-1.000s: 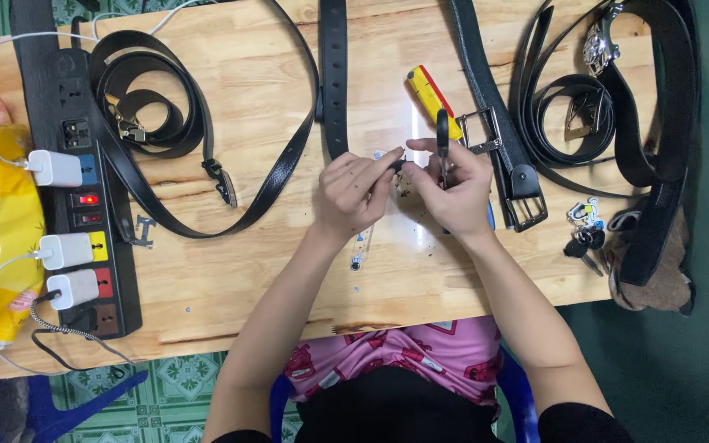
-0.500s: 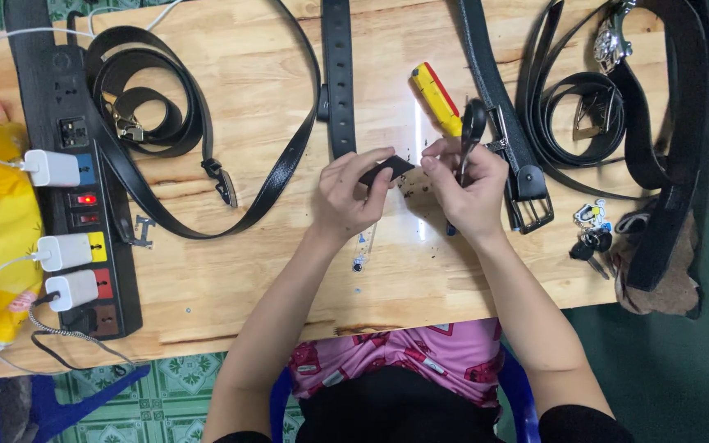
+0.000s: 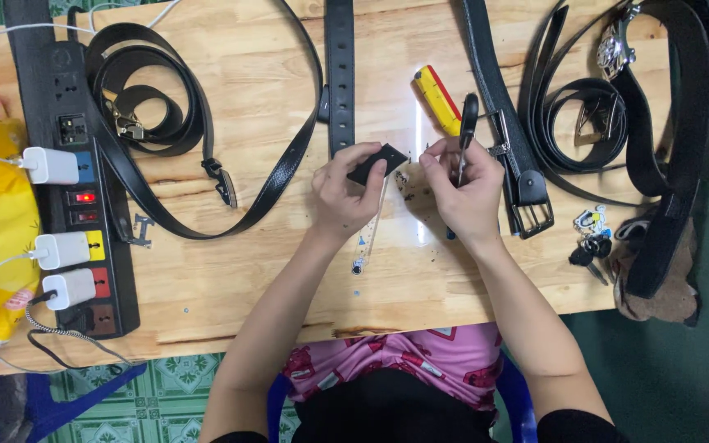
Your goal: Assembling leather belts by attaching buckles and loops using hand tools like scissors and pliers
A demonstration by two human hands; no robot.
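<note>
My left hand (image 3: 345,195) pinches the cut end of a black leather belt (image 3: 340,74) that runs straight up the wooden table (image 3: 240,271). Its tip sits between thumb and fingers. My right hand (image 3: 468,194) is closed around a black-handled tool (image 3: 467,123), probably scissors, whose handle sticks up above the fingers. The two hands are a few centimetres apart. Small dark scraps lie on the wood between them. A clear ruler (image 3: 372,230) lies under my left hand.
A yellow utility knife (image 3: 438,100) lies just above my right hand. Another black belt with a metal buckle (image 3: 528,205) runs along the right. Coiled belts (image 3: 149,107) lie at left and right. A black power strip (image 3: 75,180) with white chargers borders the left edge; keys (image 3: 591,246) lie at right.
My hands have separated slightly. The left hand has turned the belt end up so its flat face shows, and the right hand has drawn the tool a little to the right.
</note>
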